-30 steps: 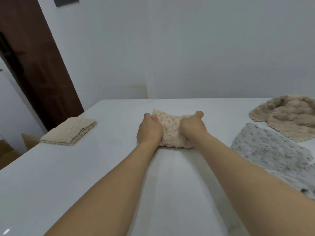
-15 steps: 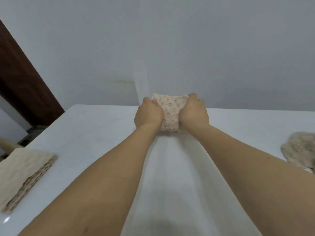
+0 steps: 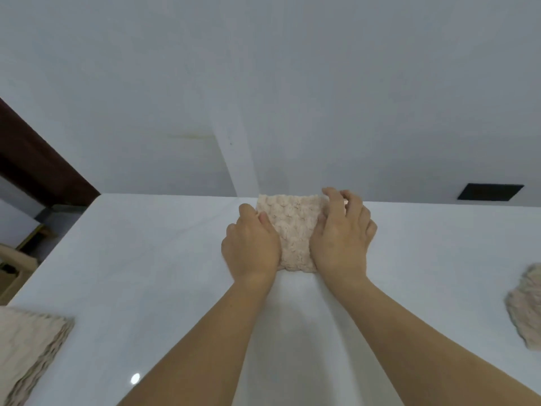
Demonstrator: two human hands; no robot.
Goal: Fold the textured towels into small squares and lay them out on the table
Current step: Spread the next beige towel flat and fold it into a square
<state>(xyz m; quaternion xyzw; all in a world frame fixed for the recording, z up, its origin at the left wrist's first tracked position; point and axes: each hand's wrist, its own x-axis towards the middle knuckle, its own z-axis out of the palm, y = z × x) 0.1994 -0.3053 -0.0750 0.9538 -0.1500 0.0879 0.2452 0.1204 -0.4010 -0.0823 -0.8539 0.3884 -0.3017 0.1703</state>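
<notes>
Pale pink, bobble-textured cloth is seen between two bare hands near the far edge of the glossy white table (image 3: 146, 273): a small folded pink towel (image 3: 294, 230), roughly square, is laid flat on the surface. Both forearms are stretched forward from the lower edge of the view and brought close together at the wrists. The left hand (image 3: 251, 247) is set against the left side of the folded pink towel, palm down, with its fingers curled over that edge and the thumb laid along the top of the cloth, so the towel is gripped at that side. The right hand (image 3: 342, 232) is placed on the right side, its fingers bent and clawed over the far right corner, the cloth held beneath them. The towel's raised, knotted weave is plainly shown in the strip left uncovered between the hands, and its near edge is seen as a thick, layered fold. A folded beige ribbed towel (image 3: 26, 353) is lying at the left near corner of the table, well apart from the hands, and an unfolded beige textured towel (image 3: 527, 309) is partly seen at the right edge.
</notes>
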